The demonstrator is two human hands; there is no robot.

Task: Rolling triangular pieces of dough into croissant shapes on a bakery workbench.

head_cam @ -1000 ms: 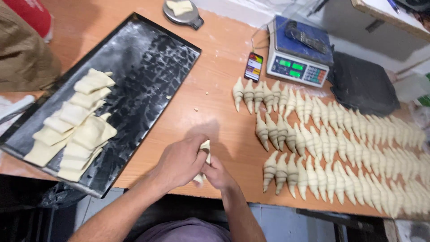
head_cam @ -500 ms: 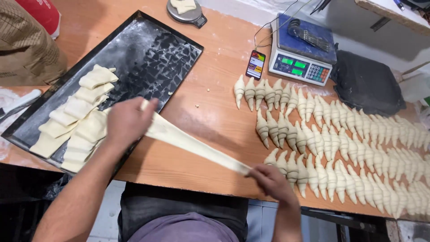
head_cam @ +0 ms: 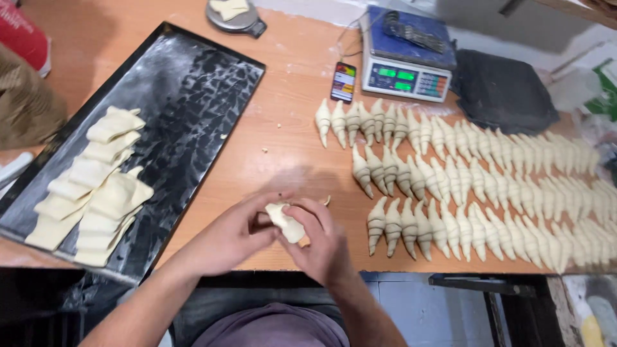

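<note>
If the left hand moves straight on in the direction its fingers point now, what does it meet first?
The left hand points right, so it first meets the dough piece it already touches, then the right hand close behind.

the wooden worktop carries a floured black tray at left, three rows of rolled croissants at right, a scale and a phone behind.

Green-lit scale display at table's far edge, colourful phone screen just left, red package top-left
</note>
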